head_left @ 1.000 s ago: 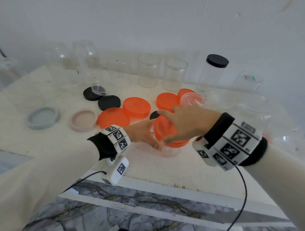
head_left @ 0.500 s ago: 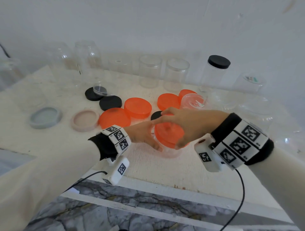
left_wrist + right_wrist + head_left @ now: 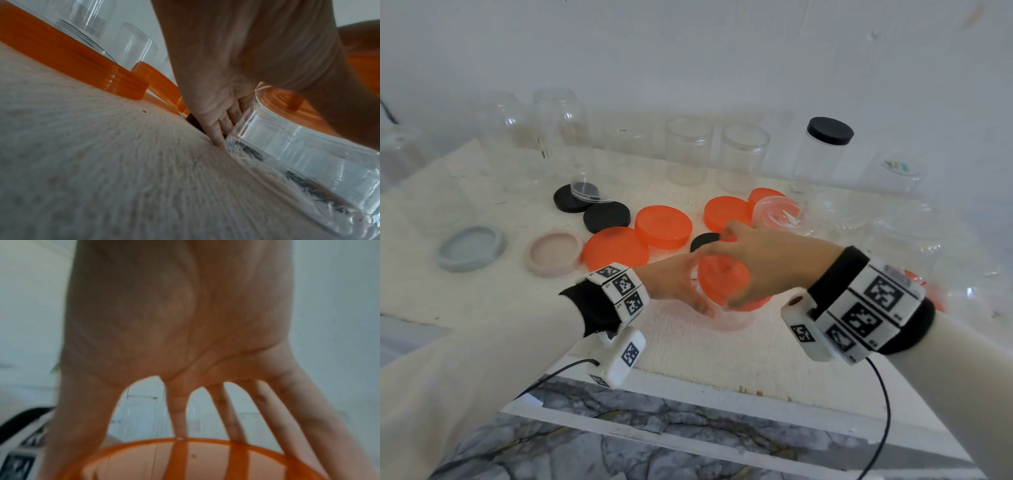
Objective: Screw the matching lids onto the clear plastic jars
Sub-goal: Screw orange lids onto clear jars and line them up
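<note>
Two hands are meeting over one short clear jar (image 3: pixel 734 317) near the front of the pale table (image 3: pixel 688 356), which is carrying everything and is running out of the head view at both sides. Along the back wall a row of tall clear jars (image 3: pixel 688 154) is standing upright, their outlines fading into the white wall so that a count is hard to make; one of them, the capped jar (image 3: pixel 822 154), is wearing a black lid. Loose orange lids (image 3: pixel 663 226) are lying flat in the middle of the table, with a black lid (image 3: pixel 606 217) just to their left and a grey lid (image 3: pixel 470 247) and a pink lid (image 3: pixel 554 253) farther left. The right hand (image 3: pixel 767 263) is spreading its fingers (image 3: pixel 179 415) down around the rim of the orange lid (image 3: pixel 722 277) sitting on the short jar, gripping it from above and covering much of it. The left hand (image 3: pixel 671 284) is wrapping around the jar's left side, its fingers (image 3: pixel 213 129) pressing against the clear wall down at the table. The jar's far side is hidden behind both hands, and whether the lid is fully seated on the threads is not clear. Beyond the right wrist, more clear containers are blurring together.
</note>
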A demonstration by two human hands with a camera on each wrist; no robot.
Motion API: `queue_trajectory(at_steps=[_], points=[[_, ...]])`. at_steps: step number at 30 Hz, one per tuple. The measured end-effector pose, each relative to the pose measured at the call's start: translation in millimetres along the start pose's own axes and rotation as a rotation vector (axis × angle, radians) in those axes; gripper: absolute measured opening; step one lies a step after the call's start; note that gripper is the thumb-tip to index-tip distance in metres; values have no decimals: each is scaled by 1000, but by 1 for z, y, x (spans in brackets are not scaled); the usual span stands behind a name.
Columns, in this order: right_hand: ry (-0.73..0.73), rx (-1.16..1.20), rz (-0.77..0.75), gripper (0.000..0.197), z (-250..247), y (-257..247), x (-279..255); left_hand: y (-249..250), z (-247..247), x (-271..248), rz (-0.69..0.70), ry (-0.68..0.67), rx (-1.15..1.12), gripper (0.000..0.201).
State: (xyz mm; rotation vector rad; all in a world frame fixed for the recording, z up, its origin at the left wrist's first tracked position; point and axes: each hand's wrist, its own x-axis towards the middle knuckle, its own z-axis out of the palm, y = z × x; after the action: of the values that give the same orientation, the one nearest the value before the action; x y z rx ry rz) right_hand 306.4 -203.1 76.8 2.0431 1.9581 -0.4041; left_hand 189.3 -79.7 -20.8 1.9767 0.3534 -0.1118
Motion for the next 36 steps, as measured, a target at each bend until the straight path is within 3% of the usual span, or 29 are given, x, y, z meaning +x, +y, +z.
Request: queue_trajectory(at_steps=[3,7,9,12,17,25,32,36], points=[[51,-120,105,89,4,-3,4,1,0,1,2,-4,9,79],[-103,34,-31,93,-8,4,-1,1,1,0,3,14,-8,88],[-136,39,-82,96,-9,6,-1,0,0,-1,-1,6,-2,82],[-60,41,-82,92,-7,6,1,0,-1,0,-5,-5,26,80],[40,2,-81,91,-4,8,2,6,-1,-2,4,18,100,92],[53,63,-43,96,-1,11,5,8,1,-2,45,54,154,98],[83,138,-65,94,3,13,6,7,-11,-9,28,-24,105,103],[133,234,-62,98,-13,28,6,4,-38,-25,40,165,332,82]])
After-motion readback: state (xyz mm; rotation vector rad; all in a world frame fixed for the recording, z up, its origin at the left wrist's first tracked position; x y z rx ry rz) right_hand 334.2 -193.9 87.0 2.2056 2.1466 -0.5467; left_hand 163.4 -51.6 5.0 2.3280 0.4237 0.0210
